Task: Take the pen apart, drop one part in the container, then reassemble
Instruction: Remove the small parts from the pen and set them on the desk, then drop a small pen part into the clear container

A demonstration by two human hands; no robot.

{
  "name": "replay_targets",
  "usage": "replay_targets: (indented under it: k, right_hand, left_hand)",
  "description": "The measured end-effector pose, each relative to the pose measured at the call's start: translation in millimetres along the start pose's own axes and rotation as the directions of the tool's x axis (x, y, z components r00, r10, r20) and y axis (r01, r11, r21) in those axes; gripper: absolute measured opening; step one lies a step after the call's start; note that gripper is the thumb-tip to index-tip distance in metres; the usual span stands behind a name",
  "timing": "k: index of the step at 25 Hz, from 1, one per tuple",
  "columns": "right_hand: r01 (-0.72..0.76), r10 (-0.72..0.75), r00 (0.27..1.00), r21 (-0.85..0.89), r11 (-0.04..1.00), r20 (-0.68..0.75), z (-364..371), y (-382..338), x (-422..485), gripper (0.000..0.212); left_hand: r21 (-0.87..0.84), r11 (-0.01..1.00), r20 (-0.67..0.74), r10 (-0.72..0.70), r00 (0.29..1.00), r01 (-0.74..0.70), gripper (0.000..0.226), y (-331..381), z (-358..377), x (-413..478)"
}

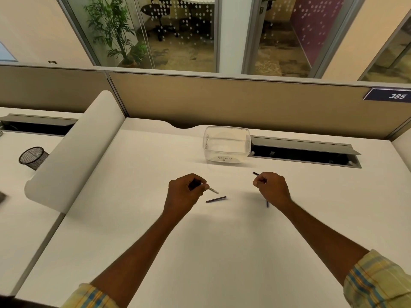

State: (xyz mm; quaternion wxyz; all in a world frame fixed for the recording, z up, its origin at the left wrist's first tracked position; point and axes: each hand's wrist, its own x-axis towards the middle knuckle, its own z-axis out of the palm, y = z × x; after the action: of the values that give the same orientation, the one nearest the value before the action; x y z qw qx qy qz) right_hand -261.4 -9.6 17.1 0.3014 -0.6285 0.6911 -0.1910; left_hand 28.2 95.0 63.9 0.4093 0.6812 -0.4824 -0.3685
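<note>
The pen is in pieces on a white surface. The left hand has its grip closed around a dark pen piece, from which a thin pale rod with a fine tip sticks out to the right, angled down toward the surface. Just below that tip, a short dark tube lies flat on the surface, apart from both hands and roughly between them.

The right hand is curled into a narrow grip on a thin dark stick; its upper end pokes out past the fingers toward the upper left. Another thin dark end shows below the right wrist, and I cannot tell whether it belongs to the same stick or is a separate piece lying on the surface.

A clear plastic container with a handwritten label on its front stands farther back, beyond the gap between the hands, well apart from them. Nothing can be made out inside it. Both sleeves are yellow plaid. A black mesh cup stands on the neighbouring desk to the left, and a plate reading 385 hangs on the partition at the right.
</note>
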Motion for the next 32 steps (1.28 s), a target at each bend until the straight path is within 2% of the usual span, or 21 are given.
replay_targets:
  k: [10, 15, 18, 21, 25, 30, 32]
  right_hand:
    - [0.131, -0.123, 0.981, -0.044, 0.990, 0.150, 44, -36, -15, 0.004]
    - [0.214, -0.185, 0.956, -0.109, 0.971, 0.227, 67, -49, -17, 0.007]
    - [0.276, -0.219, 0.935, -0.188, 0.942, 0.279, 78, -53, -17, 0.010]
    - [0.346, -0.256, 0.912, -0.265, 0.900, 0.320, 89, -53, -18, 0.013]
    - [0.472, -0.340, 0.864, -0.361, 0.804, 0.372, 101, -47, -19, 0.017]
    - [0.663, -0.439, 0.746, -0.503, 0.554, 0.500, 108, -40, -16, 0.022]
    - [0.693, -0.465, 0.721, -0.519, 0.501, 0.514, 109, -39, -16, 0.023]
  left_hand:
    - [-0.025, 0.993, -0.039, -0.112, 0.993, 0.111, 0.022, -35, -25, -23]
    - [-0.094, 0.984, -0.049, -0.156, 0.987, 0.151, 0.011, -54, -28, -27]
    - [-0.107, 0.980, -0.065, -0.174, 0.983, 0.166, 0.026, -61, -26, -27]
    - [-0.057, 0.986, -0.074, -0.161, 0.984, 0.157, 0.030, -68, -24, -25]
    - [-0.024, 0.986, -0.120, -0.168, 0.978, 0.166, 0.006, -69, -20, -21]
    - [-0.017, 0.977, -0.139, -0.211, 0.968, 0.211, 0.011, -77, -12, -14]
    - [-0.030, 0.974, -0.118, -0.228, 0.966, 0.226, 0.012, -79, -9, -12]
